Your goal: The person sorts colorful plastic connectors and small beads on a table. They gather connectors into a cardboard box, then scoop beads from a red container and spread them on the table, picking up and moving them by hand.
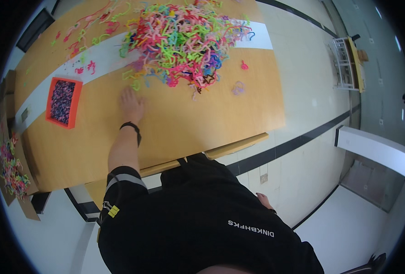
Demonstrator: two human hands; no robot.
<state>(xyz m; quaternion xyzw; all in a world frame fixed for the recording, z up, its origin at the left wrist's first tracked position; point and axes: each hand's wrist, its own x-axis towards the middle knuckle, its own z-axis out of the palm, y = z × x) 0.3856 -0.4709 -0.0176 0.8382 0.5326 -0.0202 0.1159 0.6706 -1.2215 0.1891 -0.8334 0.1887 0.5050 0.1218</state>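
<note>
My left hand (pixel 132 105) rests palm down on the wooden tabletop (pixel 188 120), slightly blurred, its thumb apart and nothing held. Just beyond its fingertips lies a big tangled heap of bent, fuzzy chenille stems (pixel 185 44) in pink, green, red and blue. To the left of the hand is an orange-red tray (pixel 78 102) of small dark blue and pink pieces (pixel 62 101). My right hand (pixel 264 200) hangs beside my body, off the table; my body partly hides it, and whether it holds anything cannot be told.
Loose stems (pixel 111 27) and crumbs lie at the far left over a white strip (pixel 110 51). A pink twisted piece (pixel 244 65) and a lilac one (pixel 238 88) sit right of the heap. At the left edge a cardboard box (pixel 27 167) holds more stems. A drawer or ledge (pixel 236 145) juts from the near edge.
</note>
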